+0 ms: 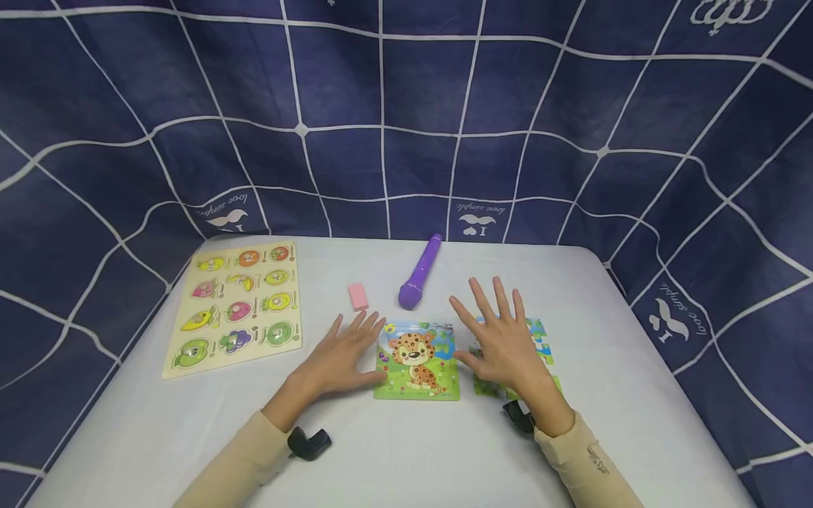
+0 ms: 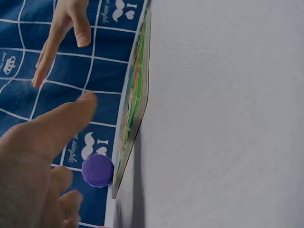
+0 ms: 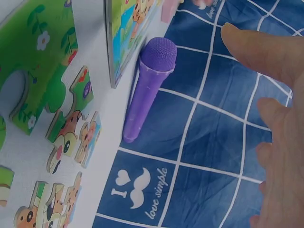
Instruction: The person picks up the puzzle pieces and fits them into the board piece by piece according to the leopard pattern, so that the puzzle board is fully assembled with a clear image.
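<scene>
A square leopard puzzle [image 1: 416, 363] lies flat on the white table, its picture whole. Just left of it hovers my left hand [image 1: 339, 361], fingers spread and thumb stretched toward the puzzle's left edge; in the left wrist view the thumb [image 2: 71, 118] is apart from the board. My right hand [image 1: 508, 353] is held with fingers spread wide over loose puzzle pieces [image 1: 545, 346], partly covering them. Those pieces [image 3: 42, 90] show more fully in the right wrist view, some bearing spotted animal parts, others green grass and flowers. Neither hand holds anything.
Beyond the hands lie a purple toy microphone [image 1: 419, 275] and a small pink block [image 1: 358, 296]. A wooden fruit peg board [image 1: 254, 352] takes up the table's left side. Dark blue gridded cloth [image 1: 419, 85] hangs around the back and sides of the table.
</scene>
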Motion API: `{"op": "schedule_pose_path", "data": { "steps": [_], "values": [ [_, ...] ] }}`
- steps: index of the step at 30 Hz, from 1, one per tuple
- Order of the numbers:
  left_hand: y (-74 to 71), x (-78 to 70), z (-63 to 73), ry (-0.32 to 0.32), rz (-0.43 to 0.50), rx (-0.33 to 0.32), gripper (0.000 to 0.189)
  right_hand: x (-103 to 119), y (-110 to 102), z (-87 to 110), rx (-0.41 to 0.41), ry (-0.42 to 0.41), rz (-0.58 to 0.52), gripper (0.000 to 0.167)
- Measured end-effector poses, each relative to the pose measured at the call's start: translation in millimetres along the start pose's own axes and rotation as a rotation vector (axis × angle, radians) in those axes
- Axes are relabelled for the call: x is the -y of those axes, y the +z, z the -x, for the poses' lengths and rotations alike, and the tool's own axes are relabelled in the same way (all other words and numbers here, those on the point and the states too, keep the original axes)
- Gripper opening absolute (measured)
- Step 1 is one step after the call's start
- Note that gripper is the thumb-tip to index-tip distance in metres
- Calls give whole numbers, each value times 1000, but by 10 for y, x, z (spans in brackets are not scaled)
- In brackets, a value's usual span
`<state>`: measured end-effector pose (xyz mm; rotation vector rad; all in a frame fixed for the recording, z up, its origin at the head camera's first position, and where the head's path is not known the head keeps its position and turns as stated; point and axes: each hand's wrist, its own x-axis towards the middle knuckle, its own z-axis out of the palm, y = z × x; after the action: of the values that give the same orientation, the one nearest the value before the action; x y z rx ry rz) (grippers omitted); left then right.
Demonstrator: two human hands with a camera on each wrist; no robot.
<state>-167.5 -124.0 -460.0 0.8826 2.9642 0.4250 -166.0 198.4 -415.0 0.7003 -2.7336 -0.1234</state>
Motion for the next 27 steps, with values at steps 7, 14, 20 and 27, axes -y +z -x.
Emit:
{"op": "schedule_pose_path", "data": {
  "steps": [7,14,20,27],
  "values": [
    [112,37,3,-22,49,145,106,-20,-13,2,5,3,-11,94],
    [154,43,5,-25,47,200,112,-37,-45,0,10,23,-33,95],
    [162,63,1,-12,48,214,117,-54,-62,2,20,40,-46,95],
    [167,44,-7,-19,44,213,121,-86,-70,7,32,50,-56,95]
  ]
}}
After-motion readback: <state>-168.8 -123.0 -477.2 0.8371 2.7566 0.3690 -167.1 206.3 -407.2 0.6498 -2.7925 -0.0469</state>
